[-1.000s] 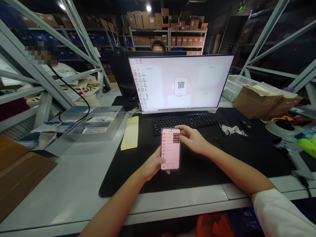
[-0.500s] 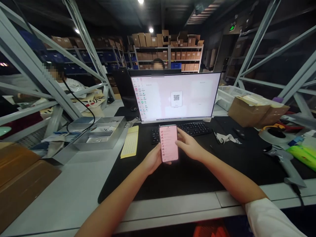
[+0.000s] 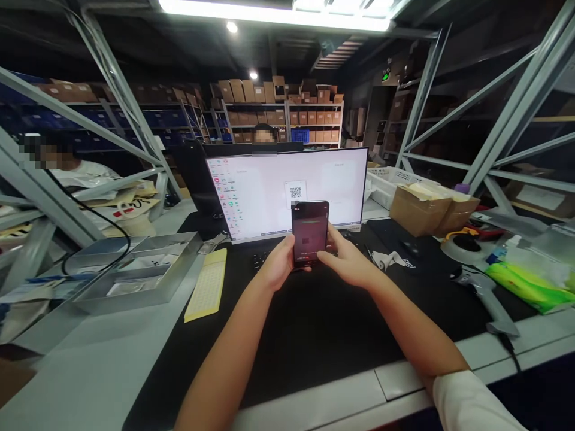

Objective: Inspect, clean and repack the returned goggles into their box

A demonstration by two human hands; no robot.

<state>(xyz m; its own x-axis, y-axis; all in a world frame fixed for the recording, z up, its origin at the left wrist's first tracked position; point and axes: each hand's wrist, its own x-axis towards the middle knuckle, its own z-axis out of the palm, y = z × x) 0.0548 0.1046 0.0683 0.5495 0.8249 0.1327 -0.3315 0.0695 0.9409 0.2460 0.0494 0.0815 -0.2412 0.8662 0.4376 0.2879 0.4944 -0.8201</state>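
Upright in front of the monitor [image 3: 265, 185] is a smartphone [image 3: 311, 230] with a dark screen. My left hand [image 3: 278, 263] is closed around its left side and lower edge. On the other side, my right hand [image 3: 345, 257] grips the phone's right edge, fingers behind it and thumb over the lower right of the screen. A QR code [image 3: 296, 192] shows on the monitor just above the phone's top edge. The black keyboard [image 3: 260, 260] is mostly hidden behind my hands and the phone.
Left are a yellow pad [image 3: 206, 284] and a grey divided tray [image 3: 135, 281]. Cardboard boxes [image 3: 420, 209], a tape roll [image 3: 467, 242], a barcode scanner [image 3: 487, 299] and a mouse [image 3: 409, 248] lie right. Two other people are beyond the desk, one at left [image 3: 85, 173].
Both hands have raised the phone towards the monitor, so it now overlaps the screen below the QR code. Its display went from a light pink list to a dark view. My view tilted up and turned right.
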